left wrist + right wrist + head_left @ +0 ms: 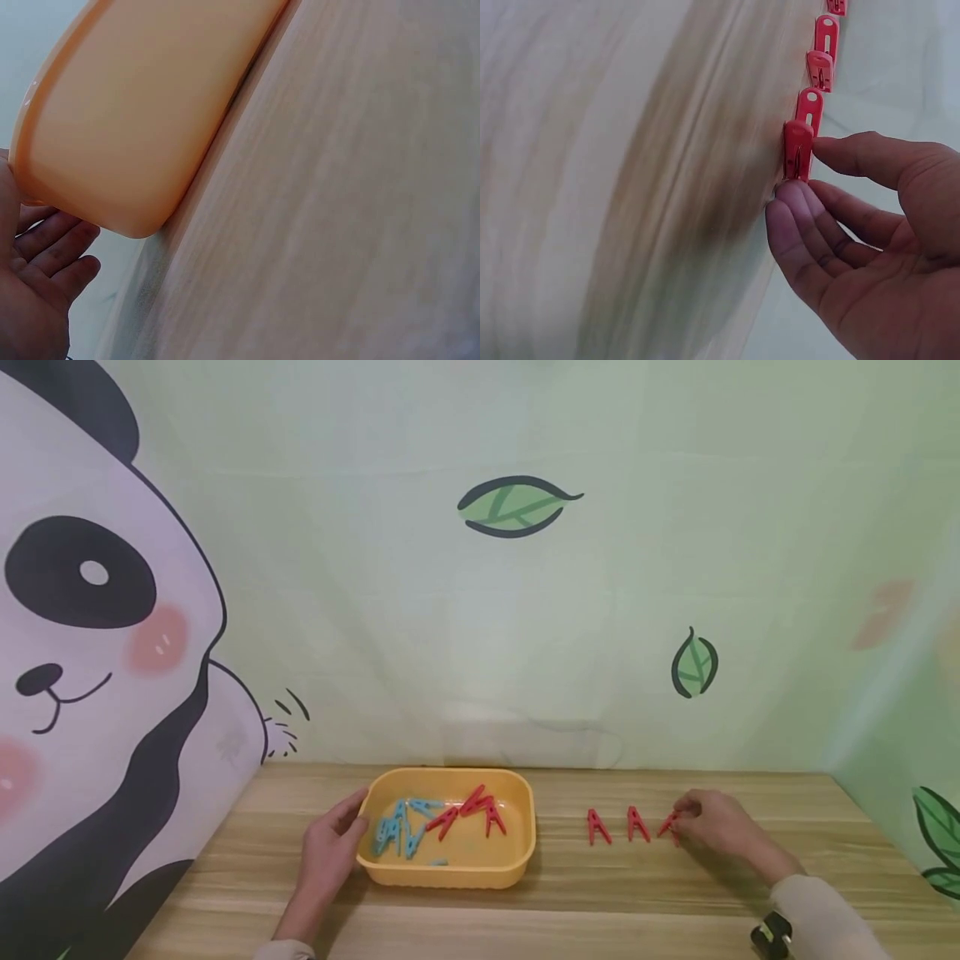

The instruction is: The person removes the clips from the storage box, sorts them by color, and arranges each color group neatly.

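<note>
A yellow plastic basin [442,877] stands on the wooden table, holding several blue clothespins [387,833] on its left side and 3 red clothespins [493,818] on its right. My left hand [324,858] grips the basin's left end, thumb at the rim and fingers against the outer wall [112,135]. To the right of the basin, red clothespins [597,827] stand in a row on the table. My right hand [720,828] pinches the rightmost red clothespin [798,150] between thumb and fingers; in the head view the fingers partly cover it.
Behind the table [420,927] hangs a pale green cloth [360,610] printed with a panda and leaves. The basin stands close to the table's back edge. A dark device [772,935] sits at my right wrist.
</note>
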### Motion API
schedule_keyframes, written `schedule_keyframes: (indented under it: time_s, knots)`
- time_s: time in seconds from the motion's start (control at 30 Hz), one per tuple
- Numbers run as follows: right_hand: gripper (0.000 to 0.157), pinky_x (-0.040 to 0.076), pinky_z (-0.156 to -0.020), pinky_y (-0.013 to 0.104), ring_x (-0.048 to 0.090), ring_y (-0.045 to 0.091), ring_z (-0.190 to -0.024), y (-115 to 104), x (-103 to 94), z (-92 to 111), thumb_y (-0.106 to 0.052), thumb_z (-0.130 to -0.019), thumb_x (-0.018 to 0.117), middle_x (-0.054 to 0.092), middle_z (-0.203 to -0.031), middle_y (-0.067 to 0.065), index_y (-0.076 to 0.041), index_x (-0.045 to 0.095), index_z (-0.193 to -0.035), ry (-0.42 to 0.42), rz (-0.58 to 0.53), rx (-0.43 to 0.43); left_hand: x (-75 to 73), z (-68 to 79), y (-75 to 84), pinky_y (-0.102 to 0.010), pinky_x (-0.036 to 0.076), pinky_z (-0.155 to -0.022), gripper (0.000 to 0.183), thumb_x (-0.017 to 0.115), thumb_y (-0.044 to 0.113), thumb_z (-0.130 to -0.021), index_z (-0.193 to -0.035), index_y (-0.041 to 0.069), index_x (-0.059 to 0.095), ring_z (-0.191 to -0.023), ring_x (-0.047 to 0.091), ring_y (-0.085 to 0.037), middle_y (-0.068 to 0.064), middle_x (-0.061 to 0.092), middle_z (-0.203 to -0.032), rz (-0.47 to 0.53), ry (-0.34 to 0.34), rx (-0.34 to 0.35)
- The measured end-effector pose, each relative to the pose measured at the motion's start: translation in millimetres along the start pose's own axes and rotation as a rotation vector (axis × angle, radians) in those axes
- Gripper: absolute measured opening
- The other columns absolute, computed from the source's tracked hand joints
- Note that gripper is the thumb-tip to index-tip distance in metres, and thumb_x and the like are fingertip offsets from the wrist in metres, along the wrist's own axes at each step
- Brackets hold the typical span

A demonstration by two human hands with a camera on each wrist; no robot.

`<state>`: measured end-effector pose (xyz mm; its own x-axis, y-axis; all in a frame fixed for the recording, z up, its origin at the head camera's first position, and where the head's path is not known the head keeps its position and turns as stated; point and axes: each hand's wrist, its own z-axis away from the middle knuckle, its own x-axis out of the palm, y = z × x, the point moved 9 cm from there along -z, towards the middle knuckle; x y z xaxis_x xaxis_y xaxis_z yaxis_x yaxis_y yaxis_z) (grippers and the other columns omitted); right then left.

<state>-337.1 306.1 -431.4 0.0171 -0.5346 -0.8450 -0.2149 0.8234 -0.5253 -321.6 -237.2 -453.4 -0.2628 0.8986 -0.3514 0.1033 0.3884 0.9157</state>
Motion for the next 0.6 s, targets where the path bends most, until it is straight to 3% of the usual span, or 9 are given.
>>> schedule_keyframes:
  time_s: [0.37,0.6]
  knots:
    - [0.022,0.058,-0.071,0.031,0.067,0.023,-0.089,1.7,4.5,-4.5,0.005,-0.088,0.072,0.072,-0.094,0.006,0.009,0.072,-0.110,-0.061,-0.045,-0.024,0.0,0.9,0.9,-0.042,0.045,-0.113,0.043,0.059,0.002,-0.103,-0.146,-0.005,0.059,-0.138,0.057,-0.036,-0.022,0.060,-0.147,-0.005,0.001,0.012]
    - [0.022,0.057,-0.068,0.028,0.065,0.021,-0.088,3.0,4.7,-4.5,0.003,-0.091,0.072,0.070,-0.094,0.005,0.007,0.072,-0.112,-0.082,-0.063,-0.012,-0.8,1.3,1.7,-0.043,0.046,-0.113,0.043,0.059,0.002,-0.103,-0.145,-0.005,0.060,-0.137,0.057,-0.037,-0.022,0.061,-0.146,-0.009,0.007,0.021]
